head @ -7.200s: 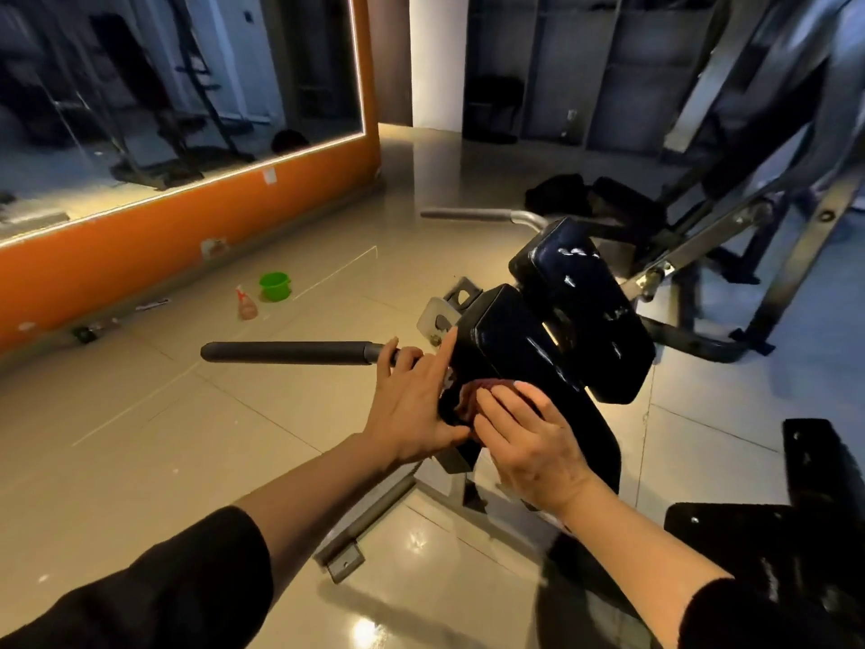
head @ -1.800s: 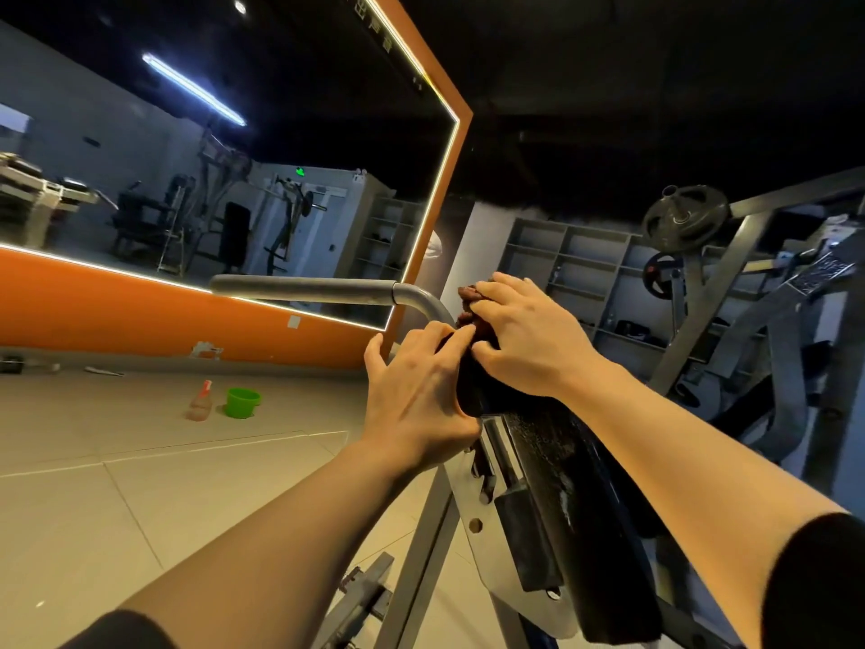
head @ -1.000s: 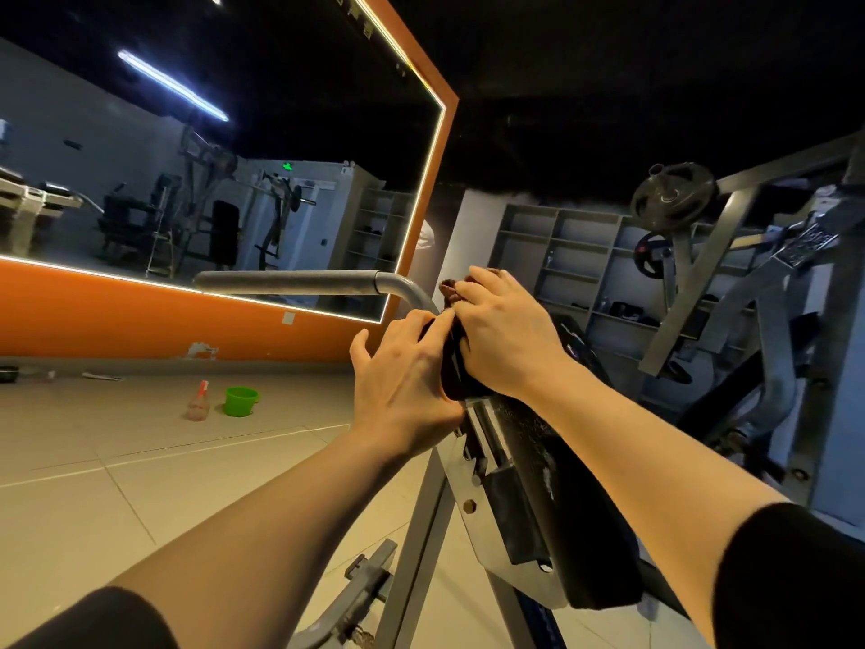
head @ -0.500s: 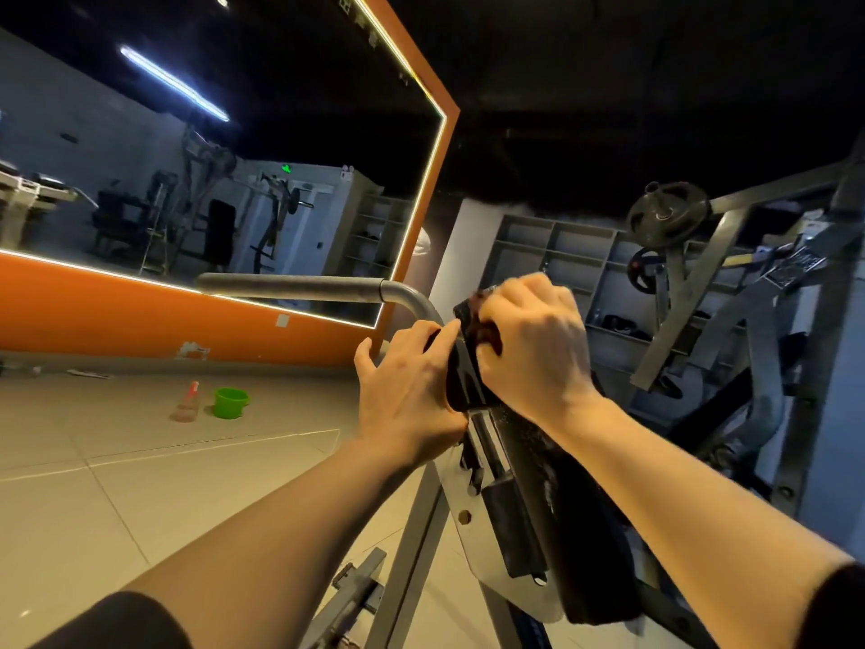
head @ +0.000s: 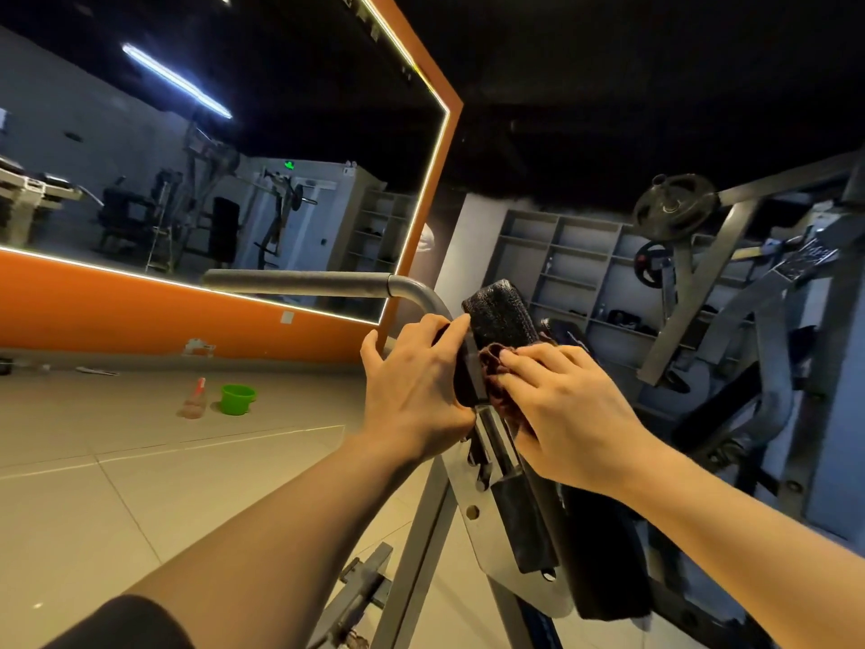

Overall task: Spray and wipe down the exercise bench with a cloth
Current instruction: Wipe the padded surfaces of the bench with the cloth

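The black padded bench back (head: pixel 501 316) rises steeply in front of me on a grey metal frame (head: pixel 421 522). My left hand (head: pixel 416 386) grips the pad's left edge, thumb and fingers curled round it. My right hand (head: pixel 561 414) presses a dark red cloth (head: pixel 494 372) against the pad's side, a little below its top end. Most of the cloth is hidden under my fingers. The spray bottle (head: pixel 194 399) stands far off on the floor at the left.
A green bowl (head: pixel 238 398) sits on the tiled floor beside the spray bottle. A grey handle bar (head: pixel 299 283) juts left from the bench top. An orange-framed mirror wall (head: pixel 140 316) runs along the left. Weight machines (head: pixel 730 320) and shelves (head: pixel 566 269) crowd the right.
My right hand has slid the cloth down from the pad's top end, which now shows bare. My left hand keeps its grip on the edge.
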The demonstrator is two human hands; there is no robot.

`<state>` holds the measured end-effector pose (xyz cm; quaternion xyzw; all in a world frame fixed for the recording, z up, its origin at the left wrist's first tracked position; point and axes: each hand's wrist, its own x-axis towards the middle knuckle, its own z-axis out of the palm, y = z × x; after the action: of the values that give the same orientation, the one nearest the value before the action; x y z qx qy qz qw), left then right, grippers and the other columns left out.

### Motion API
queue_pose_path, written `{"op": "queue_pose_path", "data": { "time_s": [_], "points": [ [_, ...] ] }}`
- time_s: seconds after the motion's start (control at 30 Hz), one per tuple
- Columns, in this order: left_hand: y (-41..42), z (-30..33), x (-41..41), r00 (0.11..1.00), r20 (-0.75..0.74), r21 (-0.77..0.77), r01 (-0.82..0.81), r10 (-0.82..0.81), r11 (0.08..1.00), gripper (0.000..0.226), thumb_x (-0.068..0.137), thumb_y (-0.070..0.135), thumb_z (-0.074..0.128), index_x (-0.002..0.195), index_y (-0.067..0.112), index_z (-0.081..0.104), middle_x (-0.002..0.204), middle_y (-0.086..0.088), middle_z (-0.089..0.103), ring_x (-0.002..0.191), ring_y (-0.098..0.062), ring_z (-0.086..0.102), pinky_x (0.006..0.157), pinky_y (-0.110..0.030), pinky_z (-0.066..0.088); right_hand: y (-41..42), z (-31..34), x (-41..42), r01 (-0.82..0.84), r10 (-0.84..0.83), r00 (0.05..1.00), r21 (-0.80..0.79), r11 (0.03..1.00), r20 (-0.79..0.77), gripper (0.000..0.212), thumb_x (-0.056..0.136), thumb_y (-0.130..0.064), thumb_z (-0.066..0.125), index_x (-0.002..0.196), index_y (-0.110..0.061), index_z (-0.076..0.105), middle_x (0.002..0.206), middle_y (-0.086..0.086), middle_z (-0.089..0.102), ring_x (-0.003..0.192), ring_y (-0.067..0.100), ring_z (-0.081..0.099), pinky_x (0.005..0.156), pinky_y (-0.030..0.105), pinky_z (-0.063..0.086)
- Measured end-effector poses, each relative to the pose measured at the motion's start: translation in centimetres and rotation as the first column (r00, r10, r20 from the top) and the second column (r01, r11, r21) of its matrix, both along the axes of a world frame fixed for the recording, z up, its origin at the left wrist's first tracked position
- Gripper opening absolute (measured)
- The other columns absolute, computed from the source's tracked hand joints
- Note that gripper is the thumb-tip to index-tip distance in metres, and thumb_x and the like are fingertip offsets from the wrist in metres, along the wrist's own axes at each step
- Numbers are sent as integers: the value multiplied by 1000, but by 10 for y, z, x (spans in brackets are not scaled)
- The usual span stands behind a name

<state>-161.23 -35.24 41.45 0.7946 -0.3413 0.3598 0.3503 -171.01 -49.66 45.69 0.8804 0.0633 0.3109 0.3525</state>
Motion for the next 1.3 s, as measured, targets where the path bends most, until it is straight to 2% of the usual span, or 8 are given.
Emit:
{"op": "queue_pose_path", "data": {
  "time_s": [0.13, 0.3, 0.5, 0.7, 0.9, 1.03, 1.2, 1.3],
  "points": [
    [-2, -1, 1, 1000, -12, -32, 20, -20, 999, 90, 79, 48, 68, 152, 32, 18, 148, 7, 33, 138, -13, 27, 118, -53, 8, -1, 3, -4, -193, 182, 978, 121, 974, 98, 42, 81, -41, 44, 93, -13, 74, 96, 1, 72, 87, 22, 61, 71, 36, 54],
    [-3, -4, 3, 999, 22, -95, 43, -41, 995, 83, 76, 47, 71, 147, 32, 29, 141, 7, 41, 133, -15, 35, 117, -55, 12, 28, 42, 42, -236, 212, 910, 24, 971, 357, 24, 80, -26, 66, 94, -6, 70, 99, 10, 69, 91, 29, 59, 76, 37, 50],
    [0, -4, 6, 999, 43, -35, 23, -21, 999, 92, 77, 50, 69, 152, 32, 19, 144, 8, 38, 133, -13, 34, 116, -55, 9, 26, 53, 73, 62, -65, 993, 34, 997, 94, 38, 98, -36, 43, 131, -21, 52, 140, -2, 49, 136, 23, 34, 118, 43, 12],
    [1, -3, 2, 998, 64, -47, 24, -21, 999, 88, 78, 46, 69, 150, 32, 22, 142, 7, 40, 132, -14, 35, 116, -52, 6, 19, 46, 40, 5, 5, 996, 113, 994, -85, 64, 84, -51, 31, 141, -25, 45, 152, -4, 39, 146, 15, 21, 122, 38, -5],
    [3, 0, 0, 999, 37, 27, -8, 7, 1000, 91, 80, 50, 66, 152, 32, 15, 148, 8, 32, 136, -12, 29, 116, -51, 5, -11, 5, -5, -133, 138, 988, 72, 989, -66, 41, 82, -31, 61, 121, -17, 66, 127, 1, 65, 125, 19, 55, 115, 40, 26],
    [0, -2, -1, 1000, 8, -8, 13, -13, 1000, 92, 80, 49, 67, 153, 33, 13, 150, 8, 30, 140, -13, 26, 118, -53, 6, -21, -28, -34, -236, 246, 962, 93, 967, -118, 34, 84, -30, 47, 105, -21, 72, 107, -6, 70, 102, 13, 62, 99, 35, 50],
    [-5, -12, 3, 997, 60, -102, 59, -53, 993, 96, 78, 45, 71, 153, 30, 14, 155, 6, 27, 144, -14, 22, 116, -59, 0, 2, 10, -1, -370, 318, 900, 135, 919, 299, 35, 85, -23, 53, 114, -7, 64, 110, 10, 67, 103, 29, 59, 87, 39, 48],
    [-9, -27, 0, 990, 136, -146, -7, 27, 989, 101, 73, 30, 79, 153, 22, 19, 158, -5, 24, 146, -23, 20, 115, -61, 4, 11, 38, 31, -208, 171, 948, 117, 971, 270, 33, 86, -20, 66, 117, -8, 63, 124, 14, 62, 117, 36, 55, 94, 48, 47]
  ]
}}
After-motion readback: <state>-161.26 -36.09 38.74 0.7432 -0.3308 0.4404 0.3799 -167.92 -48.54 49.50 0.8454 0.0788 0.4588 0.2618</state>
